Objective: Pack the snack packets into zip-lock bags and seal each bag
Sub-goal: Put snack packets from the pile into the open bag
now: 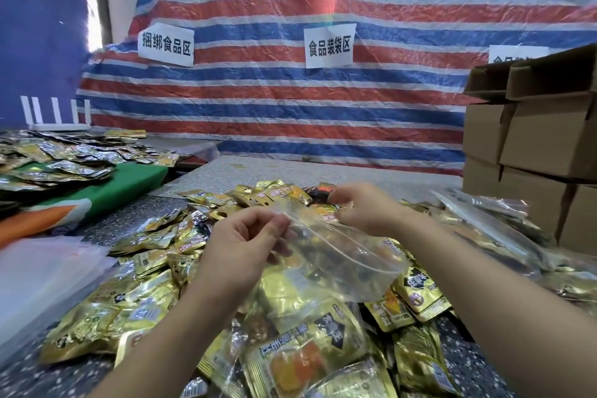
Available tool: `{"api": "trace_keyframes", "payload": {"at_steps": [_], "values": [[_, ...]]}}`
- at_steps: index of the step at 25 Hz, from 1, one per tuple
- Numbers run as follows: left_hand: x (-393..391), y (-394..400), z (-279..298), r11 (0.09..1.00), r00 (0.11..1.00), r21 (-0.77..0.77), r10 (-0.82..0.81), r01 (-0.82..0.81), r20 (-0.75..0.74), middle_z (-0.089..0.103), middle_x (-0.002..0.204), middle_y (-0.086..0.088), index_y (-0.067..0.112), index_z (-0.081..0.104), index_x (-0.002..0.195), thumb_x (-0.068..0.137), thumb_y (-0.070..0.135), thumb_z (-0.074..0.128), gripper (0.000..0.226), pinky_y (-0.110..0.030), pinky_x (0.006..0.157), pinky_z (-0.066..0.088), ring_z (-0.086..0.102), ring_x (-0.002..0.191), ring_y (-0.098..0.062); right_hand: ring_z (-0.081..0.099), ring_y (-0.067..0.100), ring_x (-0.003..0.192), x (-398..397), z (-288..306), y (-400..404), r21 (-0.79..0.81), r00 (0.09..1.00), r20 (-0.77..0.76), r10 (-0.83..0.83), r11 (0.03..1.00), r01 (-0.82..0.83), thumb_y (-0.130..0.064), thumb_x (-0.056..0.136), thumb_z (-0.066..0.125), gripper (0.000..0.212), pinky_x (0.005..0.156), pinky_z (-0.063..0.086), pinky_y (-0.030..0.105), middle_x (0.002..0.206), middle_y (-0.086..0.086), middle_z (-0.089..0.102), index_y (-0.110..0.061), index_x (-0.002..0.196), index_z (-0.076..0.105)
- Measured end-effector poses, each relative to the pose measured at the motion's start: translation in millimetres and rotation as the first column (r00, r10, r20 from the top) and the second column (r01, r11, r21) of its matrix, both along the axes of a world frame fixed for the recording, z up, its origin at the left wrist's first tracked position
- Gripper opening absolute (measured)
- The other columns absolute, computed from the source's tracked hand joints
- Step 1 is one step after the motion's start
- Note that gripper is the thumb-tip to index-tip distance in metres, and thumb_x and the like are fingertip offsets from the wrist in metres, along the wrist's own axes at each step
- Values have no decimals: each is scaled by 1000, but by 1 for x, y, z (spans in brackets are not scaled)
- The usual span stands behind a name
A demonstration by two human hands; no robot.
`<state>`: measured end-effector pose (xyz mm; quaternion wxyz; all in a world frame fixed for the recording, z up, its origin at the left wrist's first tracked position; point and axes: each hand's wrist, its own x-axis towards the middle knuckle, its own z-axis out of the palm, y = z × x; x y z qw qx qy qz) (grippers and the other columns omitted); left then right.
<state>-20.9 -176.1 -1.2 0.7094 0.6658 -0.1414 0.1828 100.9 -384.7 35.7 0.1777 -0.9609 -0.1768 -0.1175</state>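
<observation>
Now left hand [245, 236] pinches zip-lock bag [326, 265] mouth at 9 o'clock, right hand [361, 207] pinches at 1; mouth open, snack packets [151, 271] beneath, left hand nearer

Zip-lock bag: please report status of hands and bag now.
Left hand and right hand both pinch the zip-lock bag at its mouth. Mouth open. Bag held above loose snack packets. Nothing in the way.
</observation>
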Motion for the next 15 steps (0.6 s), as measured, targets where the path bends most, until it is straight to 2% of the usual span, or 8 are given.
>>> {"api": "trace_keyframes", "payload": {"at_steps": [2,5,9,12,14,15], "values": [[0,0,0,1000,1000,-1,-6,6,1,74,73,-5,22,75,75,75,33,62,16,-20,51,50,65,57,-14,58,23,117,15,-6,10,-138,998,-54,41,989,-48,-24,92,64,43,98,49,39,133,3,61,-21,135,58],[1,1,-1,1000,1000,-9,-17,17,8,73,72,-4,26,75,75,75,35,62,15,-20,50,49,65,56,-13,54,28,122,33,-15,20,-240,991,-117,71,966,-98,-43,93,63,55,101,45,42,139,7,56,-20,141,51],[3,1,0,1000,1000,-14,-11,11,12,72,70,-2,25,74,75,78,33,62,15,-20,48,48,64,54,-13,37,25,140,47,-25,21,-325,990,-125,-62,946,18,-57,94,52,60,113,25,58,151,1,43,-31,147,41],[4,2,-1,1000,1000,-9,-4,4,10,72,70,-3,25,74,75,86,27,61,17,-20,48,48,64,54,-14,41,27,135,42,-25,23,-386,991,-67,-114,919,80,-56,97,45,50,111,12,66,140,4,51,-33,142,46],[4,2,-2,1000,1000,-1,-4,4,11,71,70,-3,26,74,74,87,27,60,18,-20,48,48,64,54,-14,49,29,125,34,-22,23,-499,997,13,-82,863,77,-50,101,37,44,110,19,62,126,7,58,-28,138,44],[4,2,-2,1000,1000,0,-4,4,12,71,71,-3,25,74,75,88,26,60,19,-20,48,47,64,55,-15,54,29,117,29,-20,21,-550,998,58,-31,833,58,-46,102,35,40,103,29,56,118,8,62,-23,134,45]]}}
